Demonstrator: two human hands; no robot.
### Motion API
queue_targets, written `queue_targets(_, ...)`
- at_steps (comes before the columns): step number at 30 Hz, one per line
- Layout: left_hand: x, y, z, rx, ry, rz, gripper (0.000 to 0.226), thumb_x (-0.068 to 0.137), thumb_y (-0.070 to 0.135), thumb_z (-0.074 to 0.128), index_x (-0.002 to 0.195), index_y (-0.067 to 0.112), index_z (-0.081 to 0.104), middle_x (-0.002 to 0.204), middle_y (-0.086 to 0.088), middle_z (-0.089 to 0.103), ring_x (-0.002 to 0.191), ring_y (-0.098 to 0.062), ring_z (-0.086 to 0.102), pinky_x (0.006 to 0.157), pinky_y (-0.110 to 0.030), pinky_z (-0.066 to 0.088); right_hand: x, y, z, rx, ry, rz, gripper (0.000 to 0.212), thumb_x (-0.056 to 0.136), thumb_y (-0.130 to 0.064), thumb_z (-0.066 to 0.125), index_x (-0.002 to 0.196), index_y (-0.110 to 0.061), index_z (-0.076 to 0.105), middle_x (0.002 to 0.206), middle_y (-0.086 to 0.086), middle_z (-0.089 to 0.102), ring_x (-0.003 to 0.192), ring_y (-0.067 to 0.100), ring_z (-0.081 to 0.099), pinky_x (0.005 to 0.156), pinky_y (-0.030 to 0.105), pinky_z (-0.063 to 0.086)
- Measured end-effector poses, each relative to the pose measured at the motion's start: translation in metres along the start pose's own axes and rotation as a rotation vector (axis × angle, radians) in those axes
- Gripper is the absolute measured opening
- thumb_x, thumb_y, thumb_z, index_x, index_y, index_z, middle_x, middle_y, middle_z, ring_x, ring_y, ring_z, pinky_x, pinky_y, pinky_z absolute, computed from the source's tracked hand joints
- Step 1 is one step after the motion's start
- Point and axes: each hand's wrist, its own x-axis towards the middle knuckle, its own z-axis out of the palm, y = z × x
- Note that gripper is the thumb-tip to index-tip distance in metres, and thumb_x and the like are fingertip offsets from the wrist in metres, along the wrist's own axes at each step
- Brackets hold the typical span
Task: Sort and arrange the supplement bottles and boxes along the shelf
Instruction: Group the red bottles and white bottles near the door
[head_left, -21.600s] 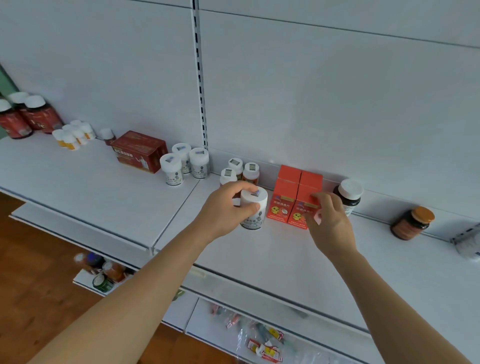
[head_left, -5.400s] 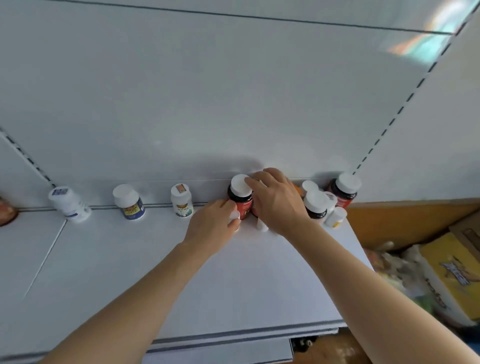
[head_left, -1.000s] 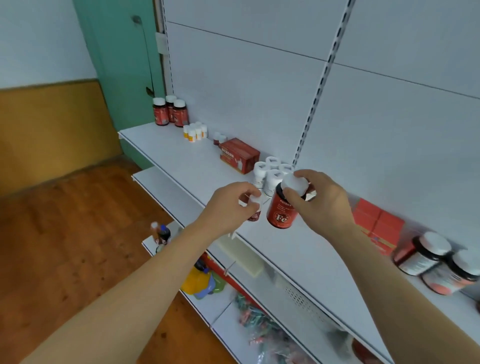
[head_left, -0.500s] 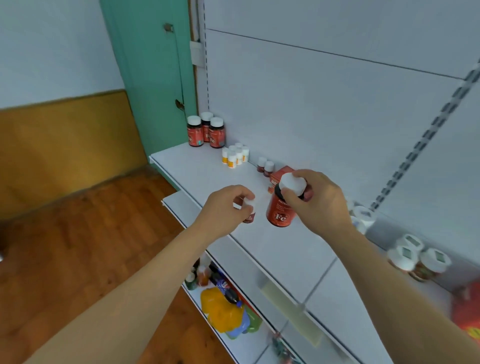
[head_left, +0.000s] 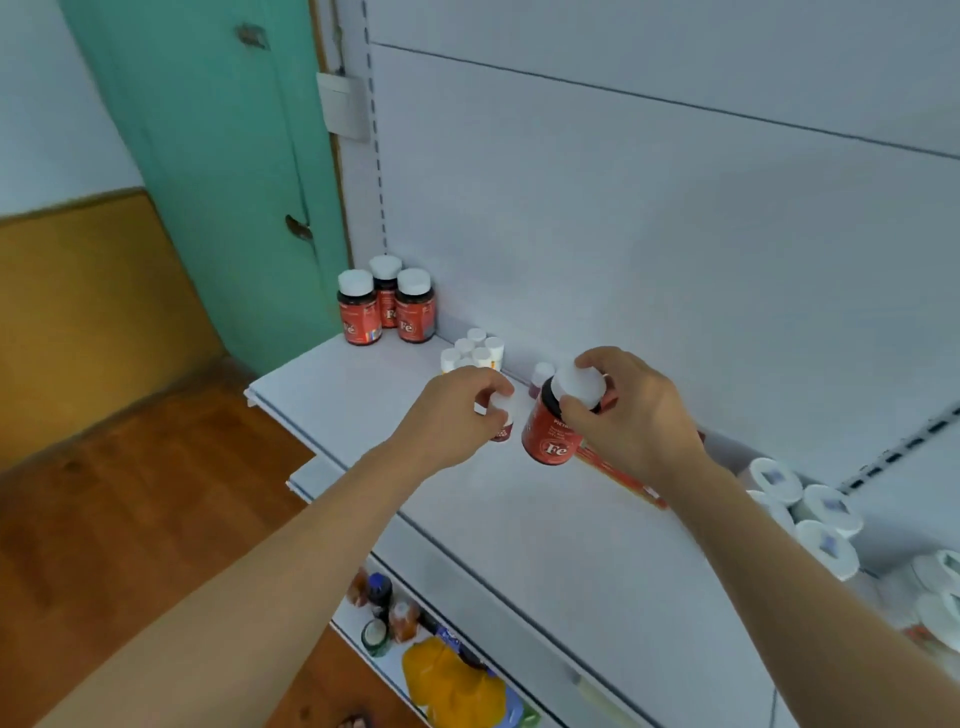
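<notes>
My right hand (head_left: 631, 415) grips a large red "Fe" bottle (head_left: 549, 435) by its white cap and holds it tilted above the white shelf (head_left: 545, 519). To its left, my left hand (head_left: 457, 413) is closed on a small dark-red bottle with a white cap (head_left: 501, 415). Three matching red "Fe" bottles (head_left: 387, 306) stand at the shelf's far left end by the back panel. A cluster of small white-capped bottles (head_left: 475, 348) stands just behind my left hand. Another small bottle (head_left: 541, 375) sits between my hands at the back.
A flat red box (head_left: 621, 475) lies partly hidden under my right wrist. Several white-capped jars (head_left: 810, 514) stand at the right. Lower shelves hold bottles (head_left: 382, 608) and a yellow packet (head_left: 452, 686). A green door (head_left: 218, 156) and wooden floor (head_left: 130, 493) lie to the left.
My view has swung left along the shelf, and both hands carry their bottles toward the left end. The three red bottles now look closer.
</notes>
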Motion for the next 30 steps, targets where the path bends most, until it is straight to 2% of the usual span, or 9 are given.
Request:
queue_targets(3, 0.032, -0.018, 0.006, -0.012, -0.100, 0.058, 0.023, 0.086, 0.014, 0.064, 0.106, 0.024, 0.068, 0.098, 0.012, 0.064, 0.092, -0.006, 0.061, 0.081, -0.023, 0.051, 0.001, -0.003, 0.010, -0.052, -0.002, 0.118, 0.037, 0.079, -0.036, 0.070, 0.113, -0.026, 0.059, 0.102, -0.008, 0.063, 0.086, 0.017, 0.061, 0.070, 0.026, 0.048)
queue_targets(7, 0.073, -0.039, 0.012, -0.006, -0.233, 0.179, 0.017, 0.085, 0.018, 0.065, 0.102, 0.022, 0.069, 0.098, 0.006, 0.067, 0.091, -0.012, 0.064, 0.083, -0.035, 0.054, -0.001, -0.014, 0.020, -0.098, 0.063, 0.249, 0.036, 0.080, -0.036, 0.071, 0.112, -0.025, 0.060, 0.103, -0.008, 0.063, 0.089, 0.015, 0.060, 0.073, 0.024, 0.045)
queue_targets(13, 0.106, -0.055, 0.027, 0.077, -0.373, 0.234, 0.014, 0.092, 0.021, 0.055, 0.100, 0.024, 0.067, 0.102, 0.005, 0.063, 0.093, -0.014, 0.061, 0.082, -0.038, 0.053, -0.012, -0.027, 0.034, -0.148, 0.121, 0.356, 0.035, 0.078, -0.032, 0.073, 0.109, -0.023, 0.062, 0.102, -0.009, 0.064, 0.088, 0.014, 0.062, 0.078, 0.036, 0.054)
queue_targets(18, 0.119, -0.055, 0.038, 0.163, -0.378, 0.299, 0.017, 0.094, 0.020, 0.050, 0.098, 0.018, 0.066, 0.100, -0.002, 0.061, 0.088, -0.022, 0.061, 0.076, -0.043, 0.051, -0.008, -0.024, 0.038, -0.165, 0.143, 0.376, 0.035, 0.077, -0.031, 0.074, 0.109, -0.023, 0.062, 0.102, -0.009, 0.064, 0.087, 0.015, 0.062, 0.076, 0.039, 0.055)
queue_targets(22, 0.129, -0.062, 0.048, 0.198, -0.406, 0.346, 0.011, 0.092, 0.019, 0.051, 0.095, 0.022, 0.062, 0.099, 0.003, 0.056, 0.087, -0.022, 0.059, 0.071, -0.038, 0.049, -0.005, -0.022, 0.043, -0.160, 0.157, 0.385, 0.037, 0.077, -0.032, 0.073, 0.111, -0.022, 0.063, 0.103, -0.007, 0.065, 0.083, 0.017, 0.063, 0.073, 0.040, 0.055)
queue_targets(30, 0.136, -0.072, 0.061, 0.244, -0.379, 0.421, 0.021, 0.091, 0.011, 0.054, 0.111, 0.015, 0.062, 0.114, -0.004, 0.057, 0.087, -0.030, 0.060, 0.070, -0.041, 0.048, 0.004, -0.014, 0.047, -0.166, 0.150, 0.406, 0.039, 0.077, -0.033, 0.074, 0.112, -0.022, 0.063, 0.107, -0.006, 0.066, 0.084, 0.017, 0.063, 0.074, 0.037, 0.055)
